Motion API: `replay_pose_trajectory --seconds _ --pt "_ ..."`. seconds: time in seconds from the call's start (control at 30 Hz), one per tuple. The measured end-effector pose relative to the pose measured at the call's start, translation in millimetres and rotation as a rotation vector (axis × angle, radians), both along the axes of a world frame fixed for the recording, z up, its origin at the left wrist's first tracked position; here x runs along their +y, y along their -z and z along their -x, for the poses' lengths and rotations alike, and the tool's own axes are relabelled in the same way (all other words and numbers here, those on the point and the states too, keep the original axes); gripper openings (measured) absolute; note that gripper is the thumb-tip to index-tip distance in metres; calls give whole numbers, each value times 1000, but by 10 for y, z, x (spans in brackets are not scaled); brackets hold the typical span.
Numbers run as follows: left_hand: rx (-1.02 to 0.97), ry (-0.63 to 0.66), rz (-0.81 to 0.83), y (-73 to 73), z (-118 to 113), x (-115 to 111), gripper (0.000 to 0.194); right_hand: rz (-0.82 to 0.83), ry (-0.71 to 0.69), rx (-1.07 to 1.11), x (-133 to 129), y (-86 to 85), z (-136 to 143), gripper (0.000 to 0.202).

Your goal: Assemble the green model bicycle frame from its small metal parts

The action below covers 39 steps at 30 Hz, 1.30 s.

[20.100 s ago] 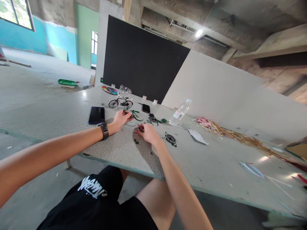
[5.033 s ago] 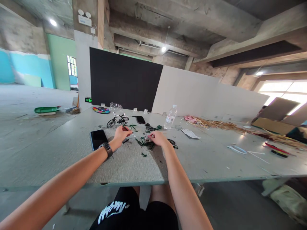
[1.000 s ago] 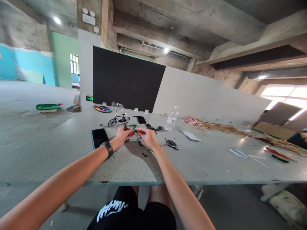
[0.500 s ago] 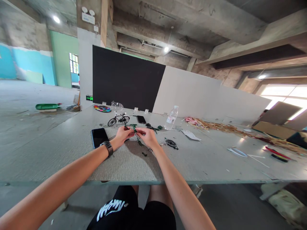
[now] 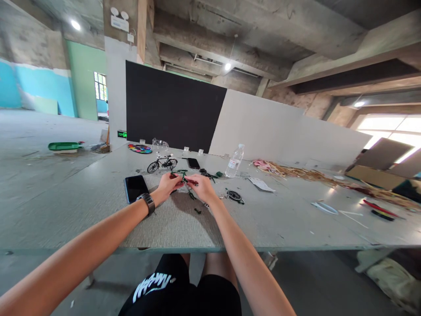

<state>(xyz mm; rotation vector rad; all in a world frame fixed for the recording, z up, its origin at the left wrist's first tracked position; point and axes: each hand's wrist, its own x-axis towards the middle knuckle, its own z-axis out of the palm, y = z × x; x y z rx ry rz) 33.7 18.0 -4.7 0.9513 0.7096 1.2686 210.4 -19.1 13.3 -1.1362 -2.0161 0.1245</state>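
Just above the grey table [image 5: 98, 210], my left hand [image 5: 168, 183] and my right hand [image 5: 200, 185] meet over a small green bicycle frame [image 5: 183, 176]. Fingers of both hands are pinched on it, one hand at each side. A black model bicycle [image 5: 162, 163] stands upright behind my left hand. Small dark green parts [image 5: 192, 195] lie under and in front of the hands. To the right of my right wrist are a small spoked wheel [image 5: 234, 195] and some tiny pieces. More dark parts [image 5: 208, 174] lie behind my right hand.
A large phone [image 5: 136, 188] lies by my left wrist, a smaller phone [image 5: 193, 163] farther back. A plastic bottle [image 5: 234, 161] stands right of centre. Behind are a paint palette [image 5: 140, 149] and wood strips [image 5: 302, 174]; a white packet [image 5: 261, 184] and red-handled tool [image 5: 378, 208] lie right.
The view has shifted very slightly. Both hands stay nearly in place, still closed on the green frame; no other object has visibly moved.
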Motion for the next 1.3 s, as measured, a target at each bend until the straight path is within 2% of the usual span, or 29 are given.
replay_pose_trajectory --seconds 0.2,0.67,1.3 --pt "2 5 -15 2 7 -12 27 36 2 30 43 56 -18 29" --pt "-26 26 -43 -8 15 0 35 96 12 62 -38 1 26 33" --pt "-38 35 -23 -23 32 -25 33 52 53 3 -106 -66 32 25"
